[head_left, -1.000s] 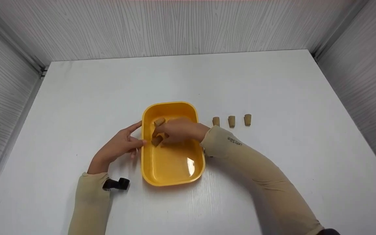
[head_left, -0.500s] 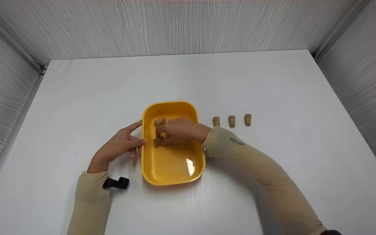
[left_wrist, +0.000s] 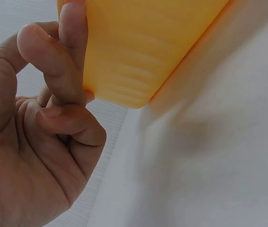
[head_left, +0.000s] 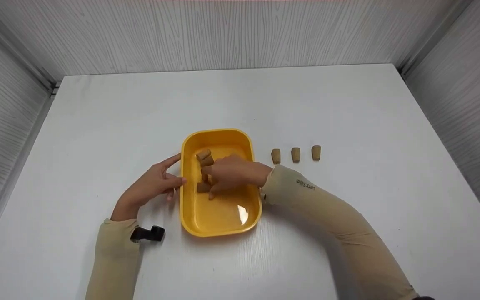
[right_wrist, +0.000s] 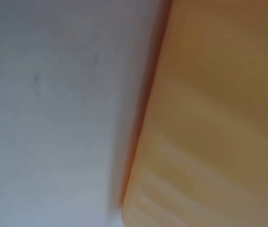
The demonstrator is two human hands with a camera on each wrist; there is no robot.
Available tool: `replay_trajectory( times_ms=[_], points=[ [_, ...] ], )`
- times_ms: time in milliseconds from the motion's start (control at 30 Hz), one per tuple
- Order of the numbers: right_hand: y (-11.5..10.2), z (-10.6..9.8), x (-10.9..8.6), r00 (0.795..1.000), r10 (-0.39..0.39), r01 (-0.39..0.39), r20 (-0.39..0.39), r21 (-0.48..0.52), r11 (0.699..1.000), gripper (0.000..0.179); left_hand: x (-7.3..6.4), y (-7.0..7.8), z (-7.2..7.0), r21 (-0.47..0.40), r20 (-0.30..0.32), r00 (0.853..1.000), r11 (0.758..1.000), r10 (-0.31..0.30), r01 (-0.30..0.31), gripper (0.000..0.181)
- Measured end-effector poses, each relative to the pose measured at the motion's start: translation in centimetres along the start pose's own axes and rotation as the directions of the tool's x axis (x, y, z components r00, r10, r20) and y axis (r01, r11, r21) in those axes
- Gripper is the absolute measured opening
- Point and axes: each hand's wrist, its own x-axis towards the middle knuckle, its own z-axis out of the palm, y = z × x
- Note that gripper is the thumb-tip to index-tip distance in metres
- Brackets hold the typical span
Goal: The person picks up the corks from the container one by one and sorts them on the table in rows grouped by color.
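Observation:
A yellow plastic tray [head_left: 217, 216] sits on the table, and its outer wall [left_wrist: 138, 52] shows in the left wrist view. My left hand [head_left: 151, 185] holds the tray's left side, thumb over the rim and index finger along the outside. Inside the tray, my right hand [head_left: 233, 173] has its index finger and thumb around a tapered cork stopper [head_left: 203, 187] near the left wall. Two more cork stoppers, a farther one [head_left: 203, 154] and a nearer one [head_left: 207, 161], lie close together just beyond those fingers. The right wrist view shows only the tray's wall [right_wrist: 209, 118] and the table.
Three cork stoppers stand in a spaced row to the right of the tray: a left one [head_left: 276, 156], a middle one [head_left: 296, 154] and a right one [head_left: 316, 152]. Grey wood-grain panels [head_left: 240, 37] border the white table [head_left: 369, 108] at the back and sides.
My right hand has shifted slightly toward me inside the tray, and the stopper at its fingers has moved the same way. A second stopper now shows beside the far one. My left hand stays put.

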Motion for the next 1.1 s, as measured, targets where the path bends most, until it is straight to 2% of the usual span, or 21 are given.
replay_trajectory(
  times_ms=[233, 533, 833, 1100],
  points=[
    [0.6, -0.1, -0.2, 0.997, -0.075, 0.073, 0.02, 0.103, 0.992, 0.048, 0.1, -0.2, 0.1, 0.016, -0.006, 1.0, 1.0, 0.0, 0.0, 0.076],
    [0.6, -0.3, -0.4, 0.99, -0.143, 0.142, -0.004, 0.086, 0.986, 0.037, 0.1, 0.0, 0.2, 0.012, -0.006, 1.0, 1.0, -0.001, 0.001, 0.078],
    [0.5, -1.4, -2.3, 0.968, -0.189, 0.222, -0.165, 0.207, 0.953, 0.029, 0.1, 0.3, 0.1, 0.032, -0.005, 1.0, 0.999, 0.001, -0.001, 0.077],
    [1.0, -1.9, -4.5, 0.929, -0.199, 0.305, -0.311, 0.341, 0.889, 0.037, 0.0, 0.1, 0.0, 0.019, -0.009, 1.0, 1.0, 0.001, -0.001, 0.078]
  ],
)
